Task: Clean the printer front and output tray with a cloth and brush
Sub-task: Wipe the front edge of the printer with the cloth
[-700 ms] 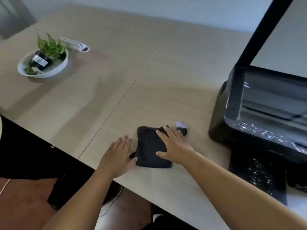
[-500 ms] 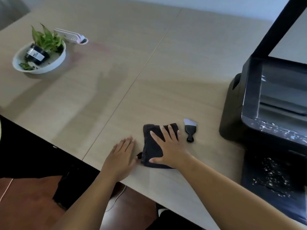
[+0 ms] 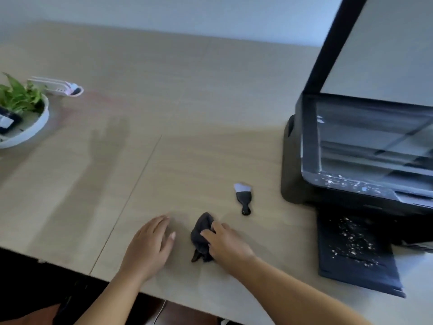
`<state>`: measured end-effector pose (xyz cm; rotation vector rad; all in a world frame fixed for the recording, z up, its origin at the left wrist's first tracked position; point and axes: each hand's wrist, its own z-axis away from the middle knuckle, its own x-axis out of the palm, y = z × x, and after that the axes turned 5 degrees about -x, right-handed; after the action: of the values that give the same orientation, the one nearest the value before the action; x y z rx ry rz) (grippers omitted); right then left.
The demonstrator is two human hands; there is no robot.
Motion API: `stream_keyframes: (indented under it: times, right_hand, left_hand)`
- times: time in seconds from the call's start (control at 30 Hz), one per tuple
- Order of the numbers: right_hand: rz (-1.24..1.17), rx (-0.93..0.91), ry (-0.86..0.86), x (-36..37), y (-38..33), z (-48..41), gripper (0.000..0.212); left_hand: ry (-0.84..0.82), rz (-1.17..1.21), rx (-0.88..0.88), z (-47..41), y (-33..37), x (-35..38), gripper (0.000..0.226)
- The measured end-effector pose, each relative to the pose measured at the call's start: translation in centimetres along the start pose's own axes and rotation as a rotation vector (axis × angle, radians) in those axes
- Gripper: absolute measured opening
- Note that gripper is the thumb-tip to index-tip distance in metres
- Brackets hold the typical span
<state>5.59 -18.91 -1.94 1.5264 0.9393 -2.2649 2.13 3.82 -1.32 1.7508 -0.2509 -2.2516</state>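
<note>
Dark grey cloth (image 3: 202,232); black brush (image 3: 244,200) with white bristles (image 3: 242,187); black printer (image 3: 293,165) and tray (image 3: 365,280) flecked with white specks (image 3: 351,240); pale wood-grain surface (image 3: 187,113); white bowl (image 3: 39,127), green leaves (image 3: 16,96).

Counts: one printer (image 3: 351,160), one output tray (image 3: 375,277), one cloth (image 3: 201,233), one brush (image 3: 244,198). Two hands, both mine: left hand (image 3: 150,242), right hand (image 3: 227,242). One table (image 3: 187,113), two panels, one seam. One white bowl (image 3: 35,127), one plant (image 3: 18,95) in it. One white-and-pink gadget (image 3: 58,86), can't tell what. One black post (image 3: 332,43). White specks on the tray: too many to count.
</note>
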Motion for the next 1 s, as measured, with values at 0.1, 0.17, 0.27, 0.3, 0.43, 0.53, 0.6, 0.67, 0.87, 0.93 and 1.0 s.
stream_keyframes:
  times: [0.1,0.17,0.27,0.3,0.43,0.53,0.6,0.67,0.87,0.93,1.0]
  right_hand:
    - [-0.095,0.049,0.111,-1.0,1.2,2.3,0.026]
    - [-0.169,0.110,0.244,-2.6,2.2,4.6,0.026]
    - [-0.238,0.215,0.450,-5.7,4.0,8.4,0.020]
    - [-0.239,0.249,0.511,-6.6,4.7,9.8,0.017]
    - [-0.196,0.403,0.701,-9.0,6.9,14.2,0.029]
    - [-0.195,0.456,0.807,-11.2,8.5,16.3,0.048]
    - [-0.116,0.444,0.847,-12.8,9.4,16.7,0.057]
    - [-0.025,0.453,0.847,-14.2,10.0,16.6,0.059]
    - [0.082,0.532,0.784,-14.1,10.8,13.7,0.045]
    - [0.056,0.577,0.774,-13.7,10.6,12.5,0.048]
    - [0.085,0.622,0.787,-13.3,10.6,11.8,0.055]
  left_hand:
    - [0.052,0.015,0.066,-2.6,2.4,-2.2,0.072]
    - [0.074,0.041,0.123,-4.6,5.3,-3.5,0.073]
    - [0.123,0.096,0.256,-7.8,11.1,-5.2,0.069]
    - [0.137,0.114,0.318,-8.7,13.4,-5.7,0.067]
    - [0.162,0.153,0.526,-11.0,22.0,-7.3,0.058]
    - [0.152,0.110,0.645,-12.3,27.1,-7.6,0.056]
    - [0.126,0.069,0.704,-13.4,29.5,-7.9,0.056]
    - [0.096,0.019,0.743,-14.4,31.4,-8.2,0.057]
    - [0.011,-0.056,0.836,-17.0,34.4,-7.3,0.058]
    - [-0.026,-0.043,0.842,-17.6,35.0,-6.7,0.055]
    - [-0.041,0.005,0.847,-18.1,35.2,-6.2,0.054]
